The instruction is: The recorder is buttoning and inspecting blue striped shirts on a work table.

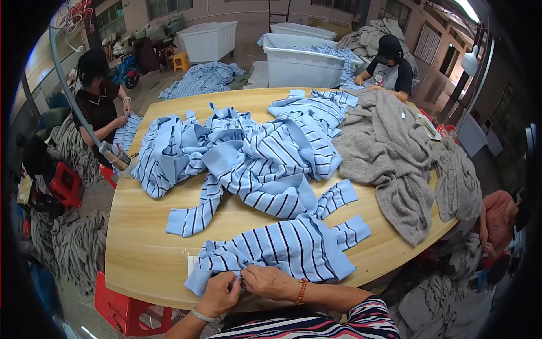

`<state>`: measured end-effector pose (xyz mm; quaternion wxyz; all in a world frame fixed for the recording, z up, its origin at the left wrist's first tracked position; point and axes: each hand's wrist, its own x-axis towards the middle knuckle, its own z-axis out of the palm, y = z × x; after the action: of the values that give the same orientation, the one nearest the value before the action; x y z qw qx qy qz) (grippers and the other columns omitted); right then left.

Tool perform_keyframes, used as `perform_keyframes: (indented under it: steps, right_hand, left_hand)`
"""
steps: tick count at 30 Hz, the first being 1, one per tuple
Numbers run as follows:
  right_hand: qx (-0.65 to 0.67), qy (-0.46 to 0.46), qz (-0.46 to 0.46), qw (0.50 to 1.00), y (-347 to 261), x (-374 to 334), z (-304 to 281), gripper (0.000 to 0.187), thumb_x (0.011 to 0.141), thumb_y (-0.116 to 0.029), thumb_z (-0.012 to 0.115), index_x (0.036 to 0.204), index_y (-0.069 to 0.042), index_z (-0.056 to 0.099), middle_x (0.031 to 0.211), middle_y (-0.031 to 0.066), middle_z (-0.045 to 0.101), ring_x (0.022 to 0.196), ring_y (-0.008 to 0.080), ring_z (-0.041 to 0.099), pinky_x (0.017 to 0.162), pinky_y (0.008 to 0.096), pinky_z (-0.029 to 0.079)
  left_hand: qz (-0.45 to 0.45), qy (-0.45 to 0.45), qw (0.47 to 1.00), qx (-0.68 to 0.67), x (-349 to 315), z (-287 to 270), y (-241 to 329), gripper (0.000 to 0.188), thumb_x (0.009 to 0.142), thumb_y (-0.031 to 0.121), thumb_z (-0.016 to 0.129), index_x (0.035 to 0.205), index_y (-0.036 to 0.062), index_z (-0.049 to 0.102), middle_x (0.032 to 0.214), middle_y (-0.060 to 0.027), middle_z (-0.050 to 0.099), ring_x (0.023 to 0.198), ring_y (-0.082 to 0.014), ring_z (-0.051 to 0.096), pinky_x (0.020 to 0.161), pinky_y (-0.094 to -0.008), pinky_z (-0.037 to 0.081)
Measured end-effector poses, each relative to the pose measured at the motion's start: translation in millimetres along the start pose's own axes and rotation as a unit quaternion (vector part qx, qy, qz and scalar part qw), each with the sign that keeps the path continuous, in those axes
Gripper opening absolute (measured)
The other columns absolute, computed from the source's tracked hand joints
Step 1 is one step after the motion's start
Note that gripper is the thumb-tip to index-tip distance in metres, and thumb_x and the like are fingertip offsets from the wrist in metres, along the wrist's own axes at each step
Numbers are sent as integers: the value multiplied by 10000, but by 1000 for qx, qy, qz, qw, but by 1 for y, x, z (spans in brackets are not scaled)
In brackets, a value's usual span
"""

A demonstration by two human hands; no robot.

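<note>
A light blue knitted sweater with dark and white stripes lies at the near edge of the table, its sleeve and hem spread to the right. My left hand is closed in a pinch on the sweater's near edge. Right beside it, my right hand is closed on the same edge, its fingertips almost meeting the left's. A small bluish loop of the edge shows between the two hands; finer detail there is too small to make out. Beyond lies a heap of similar striped sweaters.
Grey knitwear covers the table's right side and hangs over its edge. Co-workers handle striped pieces at the far left and far right. White bins stand behind the wooden table. A red stool is at the near left.
</note>
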<state>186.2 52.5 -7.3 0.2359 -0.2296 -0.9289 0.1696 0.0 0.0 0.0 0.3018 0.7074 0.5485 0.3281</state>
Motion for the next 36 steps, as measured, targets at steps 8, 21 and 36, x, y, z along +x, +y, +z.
perform_keyframes:
  steps: [8, 21, 36]
  right_hand:
    - [104, -114, 37, 987, 16, -6, -6, 147, 825, -87, 533, 923, 16, 497, 834, 181, 512, 745, 332, 588, 632, 398, 483]
    - [194, -60, 69, 977, 28, -4, -1, 216, 797, 10, 565, 1011, 6, 598, 846, 154, 554, 754, 349, 591, 640, 397, 484]
    - [349, -25, 256, 901, 44, 9, -24, 159, 829, -141, 687, 750, -5, 663, 615, 0, 586, 559, 42, 477, 498, 222, 377]
  left_hand:
    - [-28, -3, 999, -42, 5, 17, -8, 91, 821, 75, 588, 778, 16, 534, 618, -154, 485, 552, -289, 508, 518, -370, 396]
    - [-76, -159, 952, -249, 19, 5, -27, 178, 933, 139, 509, 803, 19, 492, 619, -34, 411, 580, -99, 377, 529, -282, 353]
    - [-153, -86, 934, -310, 10, -6, -20, 154, 883, 119, 605, 992, 12, 626, 817, 10, 595, 762, -53, 526, 684, -227, 447]
